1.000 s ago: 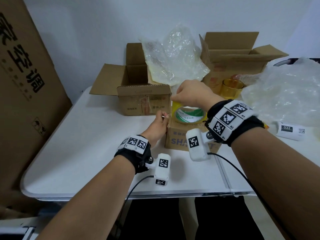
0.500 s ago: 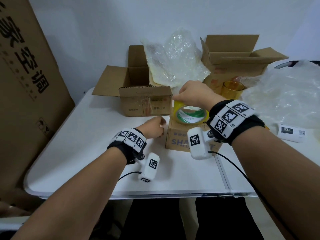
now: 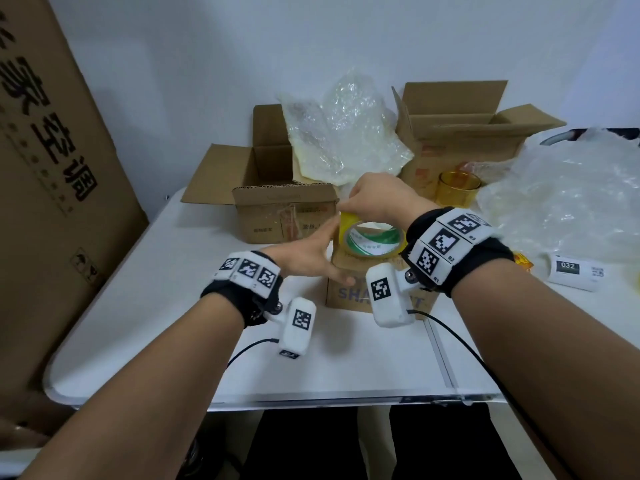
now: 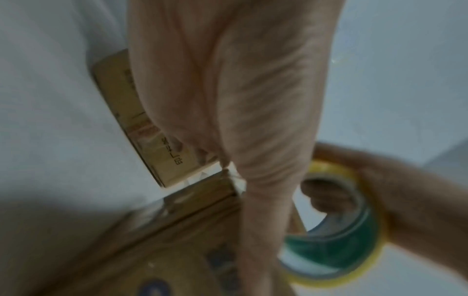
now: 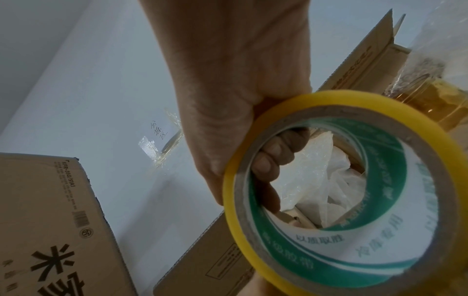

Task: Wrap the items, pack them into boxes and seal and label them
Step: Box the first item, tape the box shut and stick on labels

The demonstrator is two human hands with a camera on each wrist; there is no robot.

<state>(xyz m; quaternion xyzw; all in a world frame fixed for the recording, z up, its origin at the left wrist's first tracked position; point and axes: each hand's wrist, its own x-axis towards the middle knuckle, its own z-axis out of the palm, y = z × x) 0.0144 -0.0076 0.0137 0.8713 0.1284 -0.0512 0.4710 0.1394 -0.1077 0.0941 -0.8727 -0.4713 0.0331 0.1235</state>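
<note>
Head view shows a small closed box (image 3: 360,292) standing on the white counter (image 3: 173,306), near its front middle. A yellow tape roll (image 3: 372,239) is held over the top of this box by the right hand (image 3: 377,199); in the right wrist view its fingers (image 5: 273,158) are seen curled through the core of the roll, with the thumb on the outer yellow rim, so the roll is gripped firmly. The left hand (image 3: 308,254) is laid against the left upper edge of the small box, with the fingers stretched out and close together and the thumb pressed on the front face; nothing is enclosed by it. In the left wrist view the picture is blurred, but the straight fingers are seen beside the roll. Behind the small box an open carton (image 3: 284,216) is placed, and a second open carton (image 3: 457,133) stands further right. Crumpled bubble wrap (image 3: 343,133) is seen between them, and an amber glass cup (image 3: 457,188) stands near the second carton.
</note>
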